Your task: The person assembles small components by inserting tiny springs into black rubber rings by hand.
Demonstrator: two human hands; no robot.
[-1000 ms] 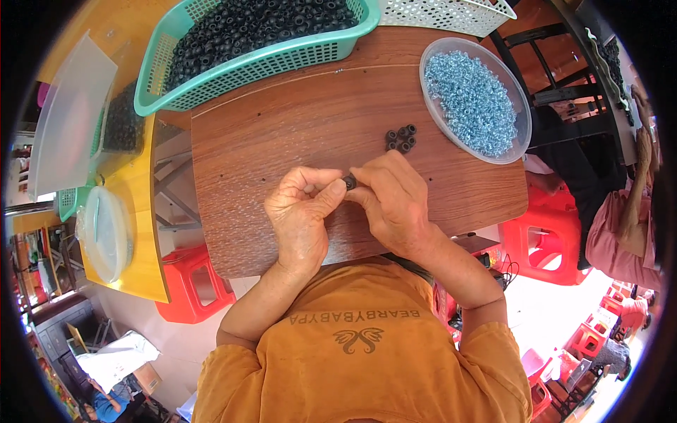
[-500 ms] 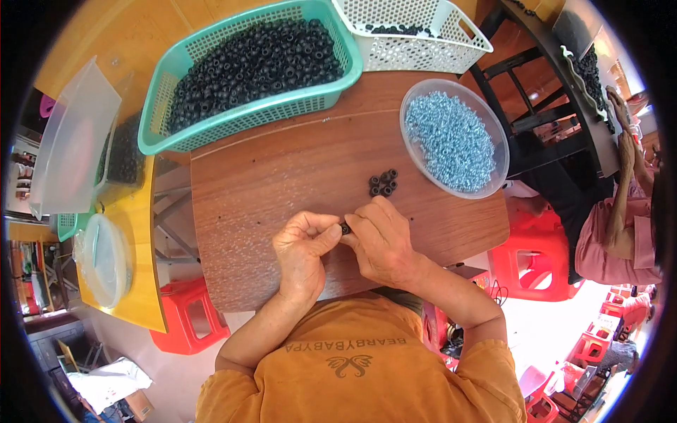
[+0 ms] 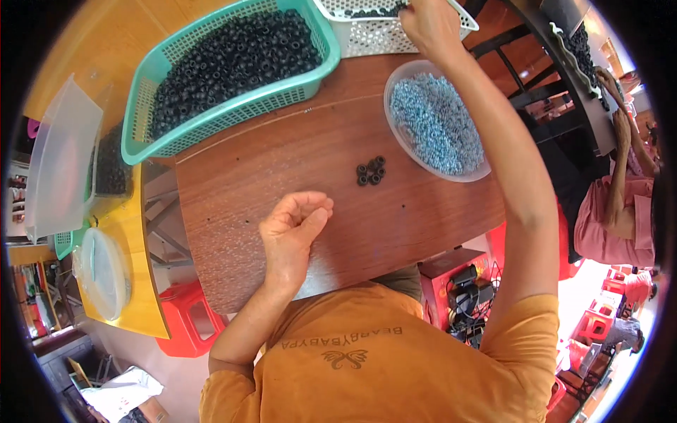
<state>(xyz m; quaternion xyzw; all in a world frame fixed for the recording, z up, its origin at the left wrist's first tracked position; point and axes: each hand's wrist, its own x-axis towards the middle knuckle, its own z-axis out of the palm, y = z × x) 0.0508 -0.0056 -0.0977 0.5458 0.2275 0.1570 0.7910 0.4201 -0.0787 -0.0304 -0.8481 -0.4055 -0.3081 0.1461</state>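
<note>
In the head view, the left hand (image 3: 293,229) is above the brown table (image 3: 282,148), fingers loosely curled, thumb apart from them, and I see nothing between. The right hand (image 3: 434,29) reaches to the white basket (image 3: 370,37) at the far edge; its fingertips are hidden, so I cannot tell whether it grips something. Its forearm passes over the right rim of the round bowl (image 3: 410,69). The small group of black beads (image 3: 374,166) sits between left hand and bowl. Brown wood stretches from this hand to the teal basket (image 3: 236,111).
</note>
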